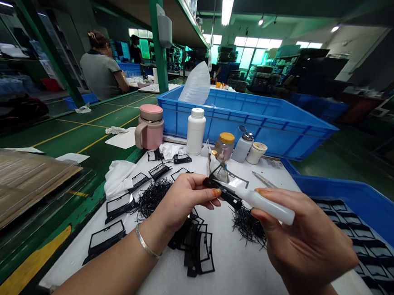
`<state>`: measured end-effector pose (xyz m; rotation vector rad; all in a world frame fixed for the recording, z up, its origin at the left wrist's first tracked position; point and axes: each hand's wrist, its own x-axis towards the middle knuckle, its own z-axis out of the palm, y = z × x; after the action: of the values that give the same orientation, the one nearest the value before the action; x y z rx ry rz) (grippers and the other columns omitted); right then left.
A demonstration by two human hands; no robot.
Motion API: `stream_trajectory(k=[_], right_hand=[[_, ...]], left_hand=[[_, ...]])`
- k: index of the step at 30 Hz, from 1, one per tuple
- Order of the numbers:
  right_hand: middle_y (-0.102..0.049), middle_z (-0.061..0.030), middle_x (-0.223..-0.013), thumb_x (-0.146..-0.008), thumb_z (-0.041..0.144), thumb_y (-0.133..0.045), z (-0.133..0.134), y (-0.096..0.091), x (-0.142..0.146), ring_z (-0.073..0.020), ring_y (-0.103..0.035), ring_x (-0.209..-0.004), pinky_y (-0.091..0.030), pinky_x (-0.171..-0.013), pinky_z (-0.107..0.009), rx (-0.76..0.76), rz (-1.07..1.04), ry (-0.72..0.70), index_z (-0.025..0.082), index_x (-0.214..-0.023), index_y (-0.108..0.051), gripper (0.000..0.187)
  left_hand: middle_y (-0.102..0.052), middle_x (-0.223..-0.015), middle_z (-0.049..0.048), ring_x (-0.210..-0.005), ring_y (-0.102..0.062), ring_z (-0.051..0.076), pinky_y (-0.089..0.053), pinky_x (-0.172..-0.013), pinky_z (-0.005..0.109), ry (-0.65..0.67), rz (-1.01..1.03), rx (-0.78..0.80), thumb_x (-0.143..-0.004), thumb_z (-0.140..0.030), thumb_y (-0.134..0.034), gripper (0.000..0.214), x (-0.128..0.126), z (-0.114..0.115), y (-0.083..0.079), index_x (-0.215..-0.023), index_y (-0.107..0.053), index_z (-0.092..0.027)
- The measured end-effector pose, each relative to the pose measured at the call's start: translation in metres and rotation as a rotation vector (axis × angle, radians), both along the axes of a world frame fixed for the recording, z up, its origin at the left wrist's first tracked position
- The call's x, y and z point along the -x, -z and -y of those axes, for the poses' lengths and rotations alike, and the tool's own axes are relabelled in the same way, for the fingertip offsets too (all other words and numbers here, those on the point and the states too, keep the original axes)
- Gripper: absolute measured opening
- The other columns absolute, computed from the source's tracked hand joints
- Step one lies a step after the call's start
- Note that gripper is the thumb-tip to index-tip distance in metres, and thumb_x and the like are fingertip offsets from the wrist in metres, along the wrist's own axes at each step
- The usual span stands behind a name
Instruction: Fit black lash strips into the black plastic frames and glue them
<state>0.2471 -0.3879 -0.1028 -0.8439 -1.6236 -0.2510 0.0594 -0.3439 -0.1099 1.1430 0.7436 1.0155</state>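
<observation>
My left hand (191,192) pinches a small black plastic frame (230,197) between thumb and fingers. In my right hand (304,237), thumb and fingers are closed round a white squeeze bottle (270,206), held nearly level. Its narrow nozzle points left and meets or nearly meets the frame; I cannot tell whether they touch. Below my left hand lies a pile of black frames (204,252). A tangle of thin black strips (154,196) sits left of that hand, and a second tangle (249,226) lies under the bottle. More black frames (106,239) are spread along the left side.
Behind the white work surface (241,283) stand a pink mug (150,132), a white bottle (196,134), a yellow-lidded jar (225,145) and a pump bottle (243,147). A large blue crate (279,136) is beyond. Another blue bin (323,187) at right holds rows of frames. A person (100,74) sits far left.
</observation>
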Motion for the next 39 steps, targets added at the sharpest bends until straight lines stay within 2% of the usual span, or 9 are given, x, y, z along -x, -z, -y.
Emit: stream_trajectory(k=[7, 17, 26, 31, 39], right_hand=[[-0.072, -0.0034, -0.089, -0.072, 0.017, -0.078, 0.001, -0.002, 0.001, -0.0245, -0.069, -0.077, -0.055, -0.064, -0.037, -0.013, -0.001, 0.028, 0.02, -0.1, -0.07, 0.029], [-0.072, -0.0038, -0.087, -0.073, 0.017, -0.077, 0.003, -0.003, 0.002, -0.0247, -0.068, -0.076, -0.055, -0.064, -0.037, -0.022, -0.006, -0.015, 0.02, -0.1, -0.07, 0.029], [-0.07, -0.0032, -0.082, -0.074, 0.019, -0.074, 0.003, -0.004, -0.003, -0.0254, -0.067, -0.072, -0.055, -0.057, -0.037, -0.081, 0.001, -0.054, 0.021, -0.102, -0.07, 0.028], [-0.069, -0.0047, -0.082, -0.075, 0.019, -0.073, 0.003, -0.005, -0.008, -0.0255, -0.066, -0.071, -0.054, -0.06, -0.038, -0.095, -0.027, -0.031, 0.019, -0.099, -0.071, 0.025], [-0.07, -0.0038, -0.079, -0.076, 0.019, -0.073, -0.001, -0.009, -0.011, -0.0235, -0.065, -0.068, -0.053, -0.055, -0.035, -0.168, -0.005, -0.025, 0.019, -0.099, -0.071, 0.023]], left_hand=[[-0.067, -0.066, 0.0059, -0.061, -0.06, 0.012, -0.047, -0.058, 0.02, 0.004, 0.004, -0.01, -0.073, -0.026, -0.074, 0.017, 0.0, 0.0, 0.001, -0.075, -0.069, -0.01], [-0.067, -0.068, 0.006, -0.063, -0.061, 0.013, -0.047, -0.059, 0.02, -0.011, 0.0, -0.033, -0.075, -0.027, -0.074, 0.018, 0.002, -0.002, 0.002, -0.077, -0.069, -0.01], [-0.065, -0.065, 0.0041, -0.062, -0.059, 0.011, -0.048, -0.059, 0.019, -0.099, 0.033, -0.076, -0.076, -0.023, -0.073, 0.014, 0.007, -0.004, -0.001, -0.075, -0.067, -0.01], [-0.065, -0.067, 0.0026, -0.062, -0.058, 0.01, -0.047, -0.059, 0.018, -0.14, 0.04, -0.096, -0.076, -0.023, -0.073, 0.012, 0.009, -0.004, -0.005, -0.075, -0.068, -0.011], [-0.065, -0.067, 0.0012, -0.063, -0.059, 0.01, -0.048, -0.06, 0.018, -0.187, 0.006, -0.143, -0.078, -0.023, -0.072, 0.011, 0.01, -0.004, -0.004, -0.074, -0.068, -0.013]])
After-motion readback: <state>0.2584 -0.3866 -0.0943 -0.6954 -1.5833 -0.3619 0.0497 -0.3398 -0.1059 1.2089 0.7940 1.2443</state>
